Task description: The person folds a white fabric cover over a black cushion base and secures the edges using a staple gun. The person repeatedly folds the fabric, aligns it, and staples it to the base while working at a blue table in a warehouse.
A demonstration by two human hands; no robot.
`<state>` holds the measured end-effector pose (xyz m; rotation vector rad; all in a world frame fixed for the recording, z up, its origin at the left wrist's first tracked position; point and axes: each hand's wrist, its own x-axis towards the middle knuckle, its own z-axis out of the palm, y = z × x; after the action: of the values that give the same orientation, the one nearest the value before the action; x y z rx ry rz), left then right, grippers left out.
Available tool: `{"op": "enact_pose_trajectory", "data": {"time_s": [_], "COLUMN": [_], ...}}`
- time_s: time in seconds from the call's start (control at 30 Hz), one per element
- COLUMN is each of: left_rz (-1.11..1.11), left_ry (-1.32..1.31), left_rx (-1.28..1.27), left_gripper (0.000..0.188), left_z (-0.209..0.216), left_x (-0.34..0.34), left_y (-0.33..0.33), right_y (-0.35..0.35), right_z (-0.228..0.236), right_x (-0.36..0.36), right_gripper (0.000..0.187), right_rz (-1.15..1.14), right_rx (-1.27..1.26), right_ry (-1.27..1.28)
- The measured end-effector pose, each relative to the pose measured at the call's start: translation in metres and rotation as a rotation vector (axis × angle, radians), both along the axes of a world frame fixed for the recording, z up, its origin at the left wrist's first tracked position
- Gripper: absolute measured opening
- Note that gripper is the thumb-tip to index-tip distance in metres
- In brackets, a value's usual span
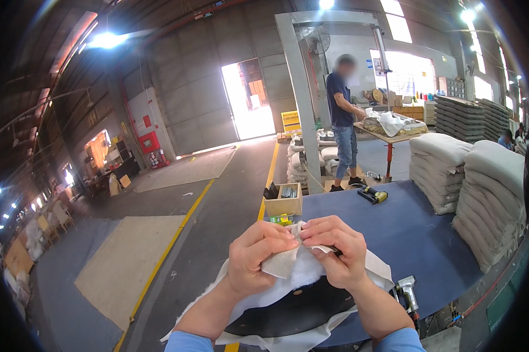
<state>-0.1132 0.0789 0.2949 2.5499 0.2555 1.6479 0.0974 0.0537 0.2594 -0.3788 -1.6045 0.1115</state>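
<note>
My left hand (255,255) is closed on the edge of a light beige fabric (281,265), a flap of it hanging below the fingers. Close beside it, my right hand (338,246) pinches the same fabric edge, the two sets of fingertips almost meeting. White fluffy wadding (307,268) shows under and between my hands. Below them a black curved panel (291,311) with small holes lies on the spread fabric, partly covered by it. To the right of my right forearm a silver staple gun (408,293) rests at the table's edge.
A blue-covered table (420,234) extends ahead and right, bearing a second staple gun (373,195) and stacked pale cushions (490,199). A wooden box (284,204) of metal strips stands beyond my hands. A person (342,120) works at another table behind a grey metal frame (300,88).
</note>
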Motion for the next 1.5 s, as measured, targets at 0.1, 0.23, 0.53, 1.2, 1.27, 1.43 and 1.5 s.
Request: {"op": "enact_pose_trajectory", "data": {"time_s": [0.1,0.23,0.53,1.2,1.27,1.43,1.5], "left_rz": [-0.002,0.003,-0.01,0.09,0.087,0.075,0.098], "left_ry": [0.016,0.016,0.002,-0.101,-0.057,-0.014,-0.01], "left_rx": [0.027,0.033,-0.076,-0.168,-0.127,-0.117,-0.125], "left_gripper": [0.024,0.023,0.026,0.027,0.03,0.034,0.037], "left_z": [-0.001,-0.002,-0.004,-0.006,-0.009,-0.009,-0.009], "left_x": [-0.002,-0.002,-0.007,-0.011,-0.016,-0.018,-0.019], "left_y": [-0.001,0.0,0.003,0.004,0.009,0.011,0.011], "right_y": [0.001,0.004,0.0,0.006,0.004,0.009,0.011], "right_z": [-0.002,-0.007,-0.007,-0.006,-0.006,-0.008,-0.008], "right_x": [0.001,0.001,-0.01,-0.031,-0.031,-0.026,-0.027], "right_gripper": [0.029,0.034,0.04,0.033,0.031,0.029,0.029], "right_rz": [-0.008,-0.03,-0.209,-0.189,-0.215,-0.269,-0.259], "right_rx": [0.011,0.063,0.163,0.029,-0.005,0.09,0.094], "right_ry": [-0.017,-0.026,-0.055,-0.002,0.015,-0.035,-0.028]}}
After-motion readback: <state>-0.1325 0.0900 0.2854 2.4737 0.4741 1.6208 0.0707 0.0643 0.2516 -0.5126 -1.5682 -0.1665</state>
